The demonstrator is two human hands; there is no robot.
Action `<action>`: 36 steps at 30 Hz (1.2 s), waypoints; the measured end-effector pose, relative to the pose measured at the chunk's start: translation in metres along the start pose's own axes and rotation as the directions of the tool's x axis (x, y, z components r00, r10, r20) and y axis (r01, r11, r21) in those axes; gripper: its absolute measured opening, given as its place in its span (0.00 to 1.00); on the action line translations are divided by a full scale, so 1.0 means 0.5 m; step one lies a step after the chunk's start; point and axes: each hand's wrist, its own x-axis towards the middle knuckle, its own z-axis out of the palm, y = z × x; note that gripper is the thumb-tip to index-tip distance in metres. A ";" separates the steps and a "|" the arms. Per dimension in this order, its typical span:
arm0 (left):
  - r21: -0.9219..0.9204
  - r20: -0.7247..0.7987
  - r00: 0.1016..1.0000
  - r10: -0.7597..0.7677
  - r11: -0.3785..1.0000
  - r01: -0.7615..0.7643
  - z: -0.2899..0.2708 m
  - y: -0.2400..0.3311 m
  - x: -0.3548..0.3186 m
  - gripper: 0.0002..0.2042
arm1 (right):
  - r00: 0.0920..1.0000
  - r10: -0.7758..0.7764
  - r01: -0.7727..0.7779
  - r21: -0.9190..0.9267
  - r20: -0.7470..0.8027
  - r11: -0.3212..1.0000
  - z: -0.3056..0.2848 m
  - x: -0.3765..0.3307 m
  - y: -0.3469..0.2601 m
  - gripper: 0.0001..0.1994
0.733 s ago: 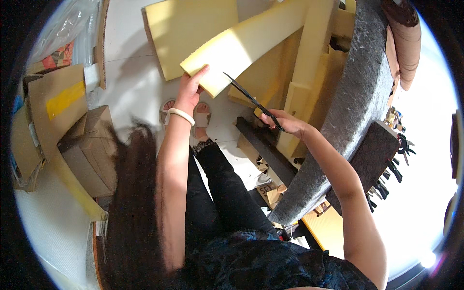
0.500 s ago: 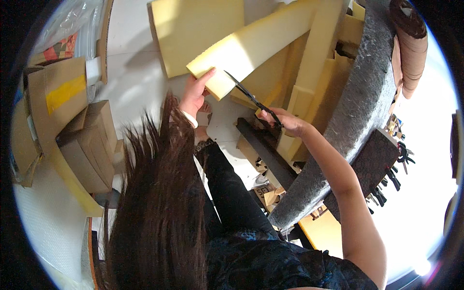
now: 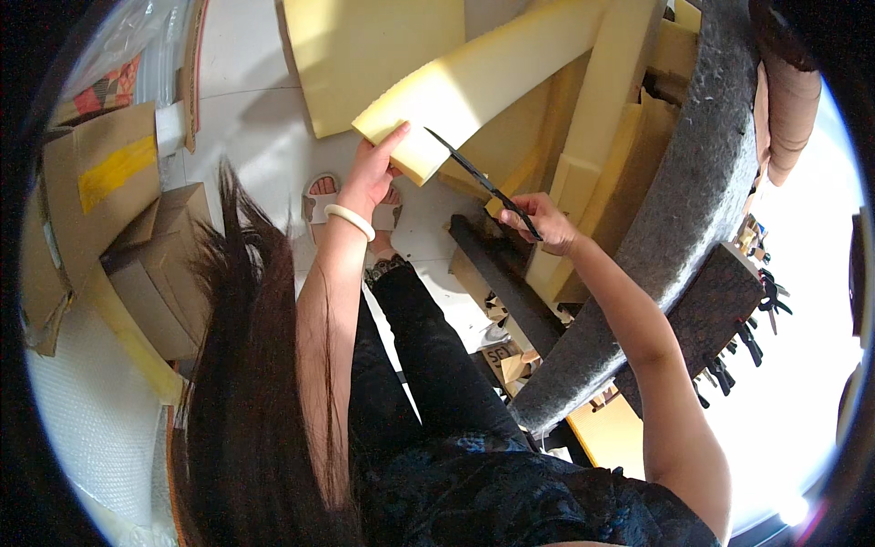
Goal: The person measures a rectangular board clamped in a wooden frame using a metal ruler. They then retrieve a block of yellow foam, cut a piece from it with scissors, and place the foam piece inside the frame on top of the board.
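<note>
Left hand (image 3: 369, 175) grips the near end of the long yellow foam strip (image 3: 483, 77), thumb up on its end face, fingers wrapped under. Right hand (image 3: 540, 219) is closed round the handle of a long dark knife (image 3: 474, 175); blade tip sits at the foam's cut end, just right of the left thumb.

Landmark = foam strip. It runs from the left hand up and away to the right, resting across other foam. A big foam slab (image 3: 374, 50) lies just behind its near end; more foam offcuts (image 3: 592, 155) lean under and right of it. The grey felt-covered bench edge (image 3: 674, 210) curves further right. Cardboard boxes (image 3: 109, 210) are well off to the left, on the floor. A sandalled foot (image 3: 321, 196) is below the strip, beside the left wrist.

Handling, my read: foam is light, soft and springy, and compresses under a pinch. Not slippery or fragile, but it flexes and will drift under the blade. Hold close to the cut line and press flat, fingers clear of the edge.

Versus the earlier frame: grip on both foam and knife unchanged, blade at the same end of the strip. View has tipped; hair now hangs lower left instead of covering the left forearm, and the forearm and bracelet (image 3: 351, 221) are visible again.
</note>
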 end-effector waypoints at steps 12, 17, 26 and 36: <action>-0.039 -0.026 0.999 0.035 0.999 -0.036 0.003 0.014 -0.008 0.28 | 0.995 -0.105 0.105 0.021 0.004 0.994 0.014 0.005 0.010 0.20; -0.061 -0.020 0.996 0.091 0.994 -0.092 0.017 0.029 -0.019 0.28 | 0.995 -0.098 0.098 -0.040 0.017 0.994 0.010 0.008 0.023 0.20; 0.038 0.010 0.994 0.106 0.994 -0.107 0.016 0.035 -0.034 0.27 | 0.978 -0.026 0.037 -0.047 0.209 0.998 0.007 0.011 -0.020 0.36; 0.036 0.021 0.997 0.068 0.997 -0.069 0.008 0.037 -0.019 0.26 | 0.982 -0.075 0.076 0.003 0.173 0.997 0.012 0.055 -0.045 0.29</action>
